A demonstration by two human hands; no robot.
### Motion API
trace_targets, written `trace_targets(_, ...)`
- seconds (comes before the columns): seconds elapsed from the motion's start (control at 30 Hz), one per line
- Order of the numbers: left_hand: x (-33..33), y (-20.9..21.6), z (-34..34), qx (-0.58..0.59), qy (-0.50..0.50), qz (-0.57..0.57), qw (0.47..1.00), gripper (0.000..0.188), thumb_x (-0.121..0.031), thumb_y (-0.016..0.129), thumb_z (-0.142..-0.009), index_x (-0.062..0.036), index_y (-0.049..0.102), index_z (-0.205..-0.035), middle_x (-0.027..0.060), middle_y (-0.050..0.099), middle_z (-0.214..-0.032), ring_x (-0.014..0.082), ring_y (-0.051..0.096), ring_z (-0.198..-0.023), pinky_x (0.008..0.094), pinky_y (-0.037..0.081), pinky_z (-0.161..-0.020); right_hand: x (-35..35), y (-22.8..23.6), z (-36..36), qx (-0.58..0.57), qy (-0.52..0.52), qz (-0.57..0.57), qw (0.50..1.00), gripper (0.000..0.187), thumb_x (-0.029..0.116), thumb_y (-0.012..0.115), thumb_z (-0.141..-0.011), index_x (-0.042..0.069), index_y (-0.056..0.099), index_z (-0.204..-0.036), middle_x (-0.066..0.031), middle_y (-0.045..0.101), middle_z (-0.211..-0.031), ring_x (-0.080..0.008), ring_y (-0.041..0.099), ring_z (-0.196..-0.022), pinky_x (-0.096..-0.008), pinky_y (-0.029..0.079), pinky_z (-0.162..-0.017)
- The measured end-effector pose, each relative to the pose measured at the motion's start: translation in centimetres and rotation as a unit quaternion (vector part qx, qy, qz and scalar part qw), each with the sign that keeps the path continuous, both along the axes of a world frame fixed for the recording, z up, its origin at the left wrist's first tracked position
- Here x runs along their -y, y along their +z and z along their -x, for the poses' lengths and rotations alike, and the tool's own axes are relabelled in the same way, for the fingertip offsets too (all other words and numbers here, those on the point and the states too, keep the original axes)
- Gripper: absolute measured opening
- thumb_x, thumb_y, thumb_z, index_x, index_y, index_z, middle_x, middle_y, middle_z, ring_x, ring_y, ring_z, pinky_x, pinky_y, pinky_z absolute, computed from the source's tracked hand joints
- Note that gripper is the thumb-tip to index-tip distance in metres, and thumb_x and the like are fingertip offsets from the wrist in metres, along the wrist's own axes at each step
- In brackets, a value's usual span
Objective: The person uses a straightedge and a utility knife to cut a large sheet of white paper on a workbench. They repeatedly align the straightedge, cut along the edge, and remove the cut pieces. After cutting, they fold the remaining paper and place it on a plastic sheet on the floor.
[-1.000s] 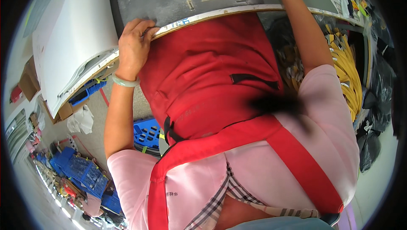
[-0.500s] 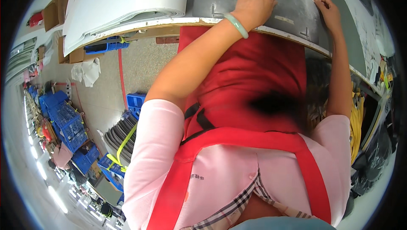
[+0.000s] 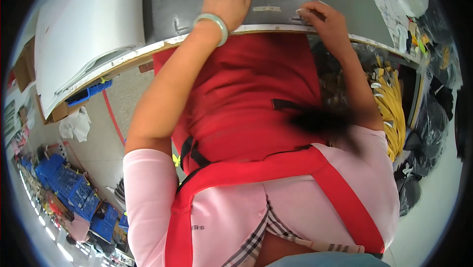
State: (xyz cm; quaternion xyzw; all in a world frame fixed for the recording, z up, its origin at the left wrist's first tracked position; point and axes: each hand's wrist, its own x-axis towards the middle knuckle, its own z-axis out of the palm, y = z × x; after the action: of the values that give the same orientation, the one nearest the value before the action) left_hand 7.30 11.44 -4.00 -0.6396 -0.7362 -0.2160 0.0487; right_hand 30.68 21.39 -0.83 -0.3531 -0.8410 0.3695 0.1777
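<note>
A dark grey sheet [image 3: 172,1] with whitish smears lies on the table, with L-shaped marks near its front corners. My left hand [image 3: 226,1] rests flat on it with the fingers spread, a pale green bangle around the wrist. At the sheet's front right corner, beside an L-shaped mark, my right hand [image 3: 327,20] is closed in a pinch. A small white piece [image 3: 299,12] shows at its fingertips, too small to identify. Between the hands, a short beige strip [image 3: 266,9] sits on the sheet.
Thick layered white sheets [image 3: 93,16] cover the table's left part and hang over its front edge. A grey-green surface [image 3: 345,6] lies to the right. Yellow strips [image 3: 391,109] hang below the table, near black plastic bags [image 3: 426,139]. Blue crates [image 3: 69,183] stand on the floor at left.
My left hand has gone from curled to spread flat on the sheet. My right hand has come nearer, from the sheet's right edge to its front right corner. The whole view has shifted.
</note>
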Motion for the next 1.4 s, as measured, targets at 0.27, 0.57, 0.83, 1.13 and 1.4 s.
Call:
trace_targets(0.27, -0.2, -0.4, 0.1, 0.012, -0.011, 0.005, 1.000, 0.035, -0.023, 0.052, -0.096, -0.0143, 0.061, -0.129, 0.0139, 0.052, -0.138, 0.0334, 0.041, -0.135, 0.0687, 0.023, -0.111, 0.7, -0.1, 0.2, 0.029, 0.103, -0.152, 0.983, 0.013, 0.017, 0.066, -0.091, 0.005, 0.066, -0.097, -0.0114, 0.064, -0.085, -0.0296, 0.061, -0.078, -0.0357, 0.048, -0.073)
trace_targets(0.57, -0.2, -0.5, 0.1, 0.013, -0.007, 0.003, 1.000, 0.034, -0.024, 0.052, -0.097, -0.0150, 0.062, -0.128, 0.0132, 0.052, -0.137, 0.0334, 0.041, -0.135, 0.0676, 0.024, -0.112, -0.1, -0.5, -0.4, 0.031, -0.068, 0.070, 0.995, 0.021, 0.024, 0.065, -0.091, 0.004, 0.065, -0.098, -0.0087, 0.064, -0.077, -0.0207, 0.061, -0.069, -0.0352, 0.048, -0.066)
trace_targets(0.83, 0.0, -0.1, 0.3, 0.003, -0.004, 0.013, 1.000, 0.035, -0.024, 0.052, -0.097, -0.0145, 0.061, -0.129, 0.0128, 0.052, -0.137, 0.0331, 0.041, -0.136, 0.0678, 0.024, -0.111, -1.4, 1.3, 0.0, 0.147, 0.029, 0.037, 0.988, 0.024, 0.026, 0.065, -0.092, 0.004, 0.066, -0.102, -0.0054, 0.064, -0.075, -0.0144, 0.060, -0.069, -0.0314, 0.048, -0.065)
trace_targets(1.13, -0.3, -1.2, 0.5, -0.013, 0.004, 0.002, 1.000, 0.034, -0.025, 0.052, -0.099, -0.0246, 0.059, -0.132, 0.0073, 0.052, -0.140, 0.0302, 0.042, -0.137, 0.0712, 0.023, -0.109, -10.2, -0.2, 6.1, 0.005, -0.036, -0.064, 0.997, 0.019, 0.020, 0.067, -0.091, 0.002, 0.067, -0.095, -0.0067, 0.063, -0.076, -0.0151, 0.059, -0.072, -0.0277, 0.048, -0.067)
trace_targets(1.4, -0.1, -0.8, 0.4, -0.004, 0.006, 0.020, 1.000, 0.035, -0.024, 0.052, -0.099, -0.0252, 0.058, -0.133, 0.0065, 0.051, -0.141, 0.0291, 0.040, -0.138, 0.0702, 0.022, -0.110, -14.0, 0.0, 10.9, 0.022, 0.050, -0.242, 0.969, 0.018, 0.016, 0.062, -0.089, -0.001, 0.066, -0.086, -0.0211, 0.065, -0.088, -0.0408, 0.060, -0.082, -0.0452, 0.048, -0.074)
